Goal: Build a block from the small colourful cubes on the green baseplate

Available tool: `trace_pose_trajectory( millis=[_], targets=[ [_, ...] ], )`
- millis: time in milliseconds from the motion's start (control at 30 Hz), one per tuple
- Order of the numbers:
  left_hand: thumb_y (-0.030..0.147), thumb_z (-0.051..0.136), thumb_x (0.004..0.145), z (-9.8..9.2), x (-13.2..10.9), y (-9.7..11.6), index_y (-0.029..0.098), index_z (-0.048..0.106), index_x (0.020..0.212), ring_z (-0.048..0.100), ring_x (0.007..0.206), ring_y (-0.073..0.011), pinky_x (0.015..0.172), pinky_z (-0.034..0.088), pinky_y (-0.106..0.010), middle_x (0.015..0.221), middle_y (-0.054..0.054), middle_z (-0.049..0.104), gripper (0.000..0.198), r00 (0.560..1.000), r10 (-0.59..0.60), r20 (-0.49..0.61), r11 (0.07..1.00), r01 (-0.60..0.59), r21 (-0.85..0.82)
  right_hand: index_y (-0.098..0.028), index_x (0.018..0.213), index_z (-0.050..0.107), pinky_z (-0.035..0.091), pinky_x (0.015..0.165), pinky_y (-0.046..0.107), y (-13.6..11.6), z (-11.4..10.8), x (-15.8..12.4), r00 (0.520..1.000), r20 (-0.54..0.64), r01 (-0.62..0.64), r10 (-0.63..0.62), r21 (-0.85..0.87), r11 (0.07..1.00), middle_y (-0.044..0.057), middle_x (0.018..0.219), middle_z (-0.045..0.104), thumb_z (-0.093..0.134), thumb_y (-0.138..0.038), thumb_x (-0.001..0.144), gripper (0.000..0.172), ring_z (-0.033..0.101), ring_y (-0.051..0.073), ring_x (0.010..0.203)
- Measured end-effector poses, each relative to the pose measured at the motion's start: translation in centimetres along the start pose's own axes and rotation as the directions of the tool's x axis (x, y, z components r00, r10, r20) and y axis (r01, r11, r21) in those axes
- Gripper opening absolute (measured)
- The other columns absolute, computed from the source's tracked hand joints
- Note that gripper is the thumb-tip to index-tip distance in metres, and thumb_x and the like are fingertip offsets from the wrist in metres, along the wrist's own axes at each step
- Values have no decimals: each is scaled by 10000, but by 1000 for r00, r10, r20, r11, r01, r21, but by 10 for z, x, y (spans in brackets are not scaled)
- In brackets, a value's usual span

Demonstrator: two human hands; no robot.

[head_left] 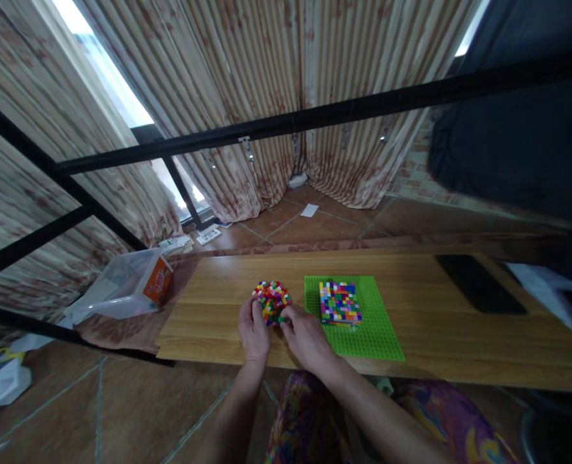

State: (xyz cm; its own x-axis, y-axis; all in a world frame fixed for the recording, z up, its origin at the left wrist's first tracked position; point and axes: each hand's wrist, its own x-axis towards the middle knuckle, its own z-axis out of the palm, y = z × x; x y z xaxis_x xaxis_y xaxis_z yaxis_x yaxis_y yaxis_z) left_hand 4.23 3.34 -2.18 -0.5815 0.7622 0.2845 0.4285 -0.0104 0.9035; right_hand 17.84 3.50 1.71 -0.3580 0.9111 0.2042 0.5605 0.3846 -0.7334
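Observation:
A round, multicoloured heap of small toy building bricks (272, 295) sits on the wooden table. At its near left edge is my left hand (254, 330), fingers curled in and thumb against the bricks; what they may hold is hidden. My right hand (309, 336) reaches the heap's near right side, its fingertips pinched at a small green brick (281, 319). Just right of that hand lies a green studded baseplate (382, 335). On the baseplate stands a squarish block built of many coloured bricks (340, 301), a few layers high.
The wooden table (213, 290) runs across the view. A dark flat slab (479, 283) and white paper (547, 293) lie at its right. A clear plastic box (134, 283) with an orange label is beyond its left end. A black metal rail (286, 122) crosses before the curtains (247, 64).

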Motion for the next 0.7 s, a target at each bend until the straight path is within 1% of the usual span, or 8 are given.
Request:
trace_pose_trajectory(
  millis=[133,200,300,367,433,533,633,700],
  targets=[
    [443,412,904,0,1,-4,160,666,1015,633,922,-219,863,481,-349,967,-94,693,396,1000,-1,9,1000,1,15,-219,784,615,460,636,259,0,-13,3,989,-44,-118,143,357,927,-18,718,667,568,-162,754,80,612,143,652],
    [446,415,900,0,1,-4,158,664,1026,634,922,-221,859,486,-353,971,-96,693,401,1000,-11,5,1000,11,13,-220,754,621,458,616,252,4,-21,6,980,-90,-114,178,480,870,-28,685,656,603,-200,721,42,603,138,635],
    [446,418,894,0,0,1,152,662,1034,633,912,-220,812,505,-343,982,-100,691,407,999,-39,3,999,39,19,-219,744,628,462,623,259,16,-36,11,962,-189,-60,197,557,828,-22,679,646,635,-258,698,61,591,142,646],
    [445,414,893,0,-1,5,147,658,1046,635,886,-214,742,521,-319,992,-102,687,414,998,-68,9,998,68,11,-217,765,636,466,634,266,27,-48,15,946,-239,-43,218,573,818,-13,694,650,630,-285,699,95,591,144,654],
    [437,414,893,0,-1,7,142,655,1049,635,875,-211,704,524,-304,999,-105,683,412,997,-79,15,997,79,5,-206,764,647,470,638,274,37,-60,18,913,-306,-40,271,595,803,-3,704,658,633,-293,686,117,596,149,652],
    [415,433,889,0,-1,6,143,661,1038,630,915,-216,765,520,-319,1011,-106,682,385,999,-47,9,999,47,17,-192,843,680,484,662,294,52,-76,21,860,-378,-71,343,577,814,19,752,675,622,-298,692,193,611,162,679],
    [406,439,890,0,0,-1,154,661,1043,627,945,-221,841,501,-347,1014,-100,684,369,1000,-16,2,1000,15,27,-187,1020,688,491,737,337,64,-88,20,833,-443,-117,330,443,889,55,869,690,569,-298,743,321,622,185,766],
    [410,436,893,1,1,-6,157,663,1037,628,943,-220,864,494,-359,996,-96,686,369,1000,-1,2,1000,1,25,-179,1023,692,486,773,356,68,-93,19,838,-467,-135,282,323,937,78,916,687,524,-294,779,318,623,199,814]
  ],
)
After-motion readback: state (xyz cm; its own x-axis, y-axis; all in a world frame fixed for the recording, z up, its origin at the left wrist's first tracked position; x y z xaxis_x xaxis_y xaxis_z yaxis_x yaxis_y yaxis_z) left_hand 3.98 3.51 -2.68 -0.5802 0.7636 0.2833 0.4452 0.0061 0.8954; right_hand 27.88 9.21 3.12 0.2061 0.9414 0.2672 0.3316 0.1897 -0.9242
